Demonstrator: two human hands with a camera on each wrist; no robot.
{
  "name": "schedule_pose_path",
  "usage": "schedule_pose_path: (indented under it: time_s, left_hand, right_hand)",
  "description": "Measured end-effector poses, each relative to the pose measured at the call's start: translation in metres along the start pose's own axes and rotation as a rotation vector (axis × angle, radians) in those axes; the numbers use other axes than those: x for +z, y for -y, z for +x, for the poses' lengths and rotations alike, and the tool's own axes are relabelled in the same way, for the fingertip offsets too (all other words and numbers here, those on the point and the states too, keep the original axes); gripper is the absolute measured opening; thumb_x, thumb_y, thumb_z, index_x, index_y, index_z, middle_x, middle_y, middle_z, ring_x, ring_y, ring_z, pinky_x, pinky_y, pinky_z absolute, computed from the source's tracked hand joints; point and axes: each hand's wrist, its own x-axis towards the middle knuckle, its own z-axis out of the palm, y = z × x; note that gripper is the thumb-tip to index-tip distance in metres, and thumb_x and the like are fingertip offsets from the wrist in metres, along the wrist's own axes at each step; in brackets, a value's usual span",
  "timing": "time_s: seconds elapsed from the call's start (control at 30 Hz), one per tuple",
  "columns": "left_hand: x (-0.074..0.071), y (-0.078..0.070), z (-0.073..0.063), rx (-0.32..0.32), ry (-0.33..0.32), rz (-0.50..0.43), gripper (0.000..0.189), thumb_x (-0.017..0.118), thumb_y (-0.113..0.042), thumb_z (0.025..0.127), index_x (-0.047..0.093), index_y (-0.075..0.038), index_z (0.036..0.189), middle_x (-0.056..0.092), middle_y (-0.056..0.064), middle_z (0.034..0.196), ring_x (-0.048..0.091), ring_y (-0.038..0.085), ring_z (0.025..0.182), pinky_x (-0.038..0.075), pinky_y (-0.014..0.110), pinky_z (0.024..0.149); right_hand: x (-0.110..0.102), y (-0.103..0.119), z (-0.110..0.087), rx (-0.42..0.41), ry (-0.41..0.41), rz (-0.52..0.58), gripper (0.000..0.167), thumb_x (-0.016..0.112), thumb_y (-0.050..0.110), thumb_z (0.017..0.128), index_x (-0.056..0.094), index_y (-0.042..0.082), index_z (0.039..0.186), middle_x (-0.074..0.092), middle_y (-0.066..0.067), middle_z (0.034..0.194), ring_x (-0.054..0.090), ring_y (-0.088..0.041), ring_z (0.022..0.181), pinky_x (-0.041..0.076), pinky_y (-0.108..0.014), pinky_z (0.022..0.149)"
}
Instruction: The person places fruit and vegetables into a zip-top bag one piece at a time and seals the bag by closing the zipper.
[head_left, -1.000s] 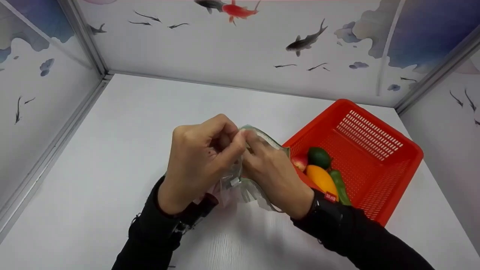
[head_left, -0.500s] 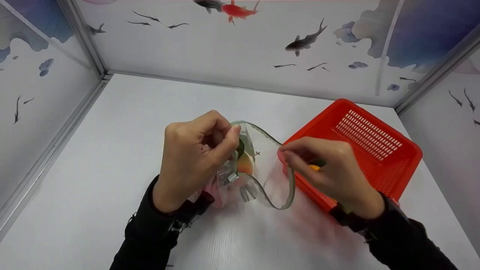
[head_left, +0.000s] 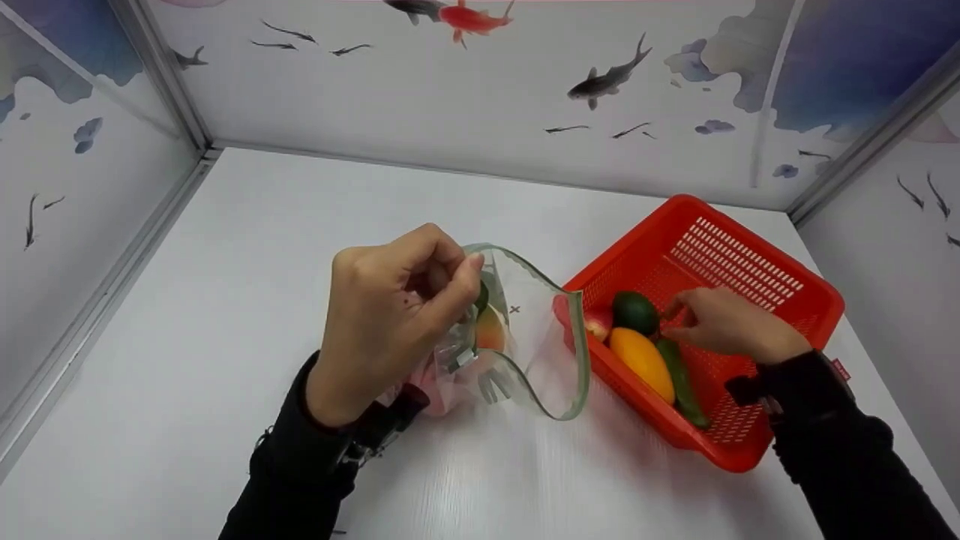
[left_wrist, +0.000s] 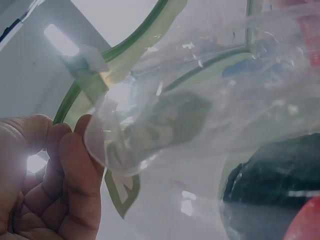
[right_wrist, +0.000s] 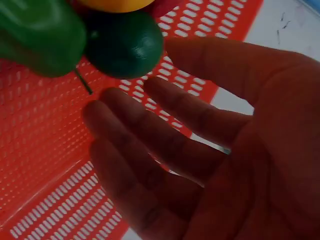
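My left hand (head_left: 397, 315) pinches the green-edged rim of a clear plastic bag (head_left: 544, 352), whose mouth gapes toward the basket. Inside the bag show a dark green item (left_wrist: 265, 185) and an orange-yellow fruit (head_left: 490, 330). Over the red basket (head_left: 799, 300), my right hand (head_left: 731, 326) has its fingers spread and loosely bent, holding nothing. The fingertips are close to a dark green round fruit (right_wrist: 125, 45) and the stem end of a green pepper (right_wrist: 45, 37). A yellow mango-like fruit (head_left: 642, 364) and a red fruit (head_left: 598, 324) lie beside them.
The basket stands at the right of the white table (head_left: 285, 217), its near-left wall close to the bag's mouth. Printed panels (head_left: 480, 90) enclose the table at the back and sides.
My right hand has let go of the bag's rim and moved right, into the basket area. The bag's mouth has widened. My left hand stays at the rim, almost unmoved.
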Motion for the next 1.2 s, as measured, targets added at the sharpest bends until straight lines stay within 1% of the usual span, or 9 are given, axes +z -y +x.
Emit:
schedule_pose_path:
  time_s: [0.1,0.2,0.37,0.47,0.6,0.77,0.9,1.0,1.2]
  left_hand:
    - [0.0,0.001,0.0,0.001,0.004,0.002,0.017,0.072,-0.009,0.095,0.068,-0.008,0.078,0.062,-0.002,0.061,0.05,0.003,0.051,0.039,0.016,0.047]
    - [-0.001,0.001,0.0,0.003,0.004,0.002,0.017,0.072,-0.009,0.095,0.069,-0.008,0.079,0.062,-0.002,0.061,0.05,0.003,0.051,0.039,0.016,0.047]
    - [-0.001,0.001,0.0,0.004,0.006,-0.002,0.017,0.072,-0.009,0.095,0.068,-0.008,0.079,0.063,-0.002,0.061,0.051,0.003,0.051,0.04,0.016,0.047]
    - [0.0,0.001,0.0,0.001,0.009,-0.002,0.017,0.072,-0.009,0.096,0.068,-0.008,0.079,0.062,-0.001,0.061,0.05,0.003,0.051,0.041,0.016,0.048]
    - [0.001,0.002,0.0,-0.001,0.006,0.0,0.018,0.072,-0.009,0.095,0.067,-0.008,0.078,0.061,-0.002,0.06,0.049,0.003,0.05,0.04,0.016,0.047]
    - [0.0,0.001,0.0,0.002,-0.001,0.001,0.018,0.072,-0.009,0.095,0.067,-0.008,0.077,0.061,-0.003,0.06,0.048,0.002,0.05,0.038,0.016,0.047]
    - [0.0,0.001,0.0,0.002,0.003,-0.005,0.018,0.071,-0.009,0.095,0.067,-0.008,0.077,0.061,-0.003,0.06,0.048,0.003,0.05,0.038,0.017,0.047]
    - [0.0,0.001,0.0,-0.001,0.004,-0.006,0.019,0.071,-0.009,0.095,0.067,-0.008,0.077,0.06,-0.003,0.059,0.048,0.003,0.05,0.038,0.017,0.047]
    - [0.0,0.002,-0.001,-0.001,0.008,-0.009,0.019,0.072,-0.008,0.095,0.066,-0.008,0.077,0.06,-0.002,0.059,0.048,0.003,0.05,0.04,0.017,0.047]
  right_hand:
    - [0.005,-0.009,0.005,0.048,0.15,0.003,0.049,0.076,0.035,0.1,0.071,-0.001,0.134,0.076,-0.007,0.096,0.066,-0.019,0.08,0.063,-0.036,0.075]
    - [0.008,-0.014,0.011,0.063,0.217,0.021,0.05,0.074,0.04,0.101,0.073,0.0,0.131,0.073,-0.003,0.088,0.066,-0.018,0.078,0.062,-0.034,0.076]
    - [0.011,-0.026,0.014,0.038,0.212,0.054,0.045,0.074,0.039,0.101,0.076,0.002,0.126,0.069,-0.001,0.082,0.063,-0.017,0.076,0.057,-0.031,0.073]
    - [0.011,-0.029,0.011,0.032,0.175,0.076,0.043,0.075,0.04,0.098,0.076,0.003,0.12,0.068,0.0,0.08,0.062,-0.017,0.076,0.056,-0.031,0.071]
    - [0.005,-0.028,0.004,0.02,0.087,0.078,0.042,0.078,0.04,0.094,0.073,0.003,0.111,0.065,-0.001,0.078,0.061,-0.018,0.073,0.054,-0.029,0.066]
    - [-0.011,-0.024,-0.017,-0.024,-0.057,0.09,0.04,0.083,0.037,0.093,0.071,0.004,0.111,0.072,0.0,0.091,0.064,-0.016,0.082,0.056,-0.025,0.069]
    - [-0.026,-0.015,-0.044,-0.102,-0.252,0.158,0.035,0.089,0.026,0.089,0.071,0.007,0.112,0.075,-0.001,0.097,0.068,-0.01,0.083,0.058,-0.019,0.071]
    - [-0.033,-0.004,-0.065,-0.162,-0.407,0.215,0.039,0.092,0.014,0.084,0.07,0.008,0.115,0.073,0.004,0.097,0.07,-0.002,0.082,0.059,-0.014,0.071]
    - [-0.038,0.021,-0.099,-0.272,-0.597,0.289,0.05,0.09,-0.004,0.079,0.067,0.006,0.122,0.072,0.015,0.108,0.07,0.005,0.091,0.054,-0.005,0.08]
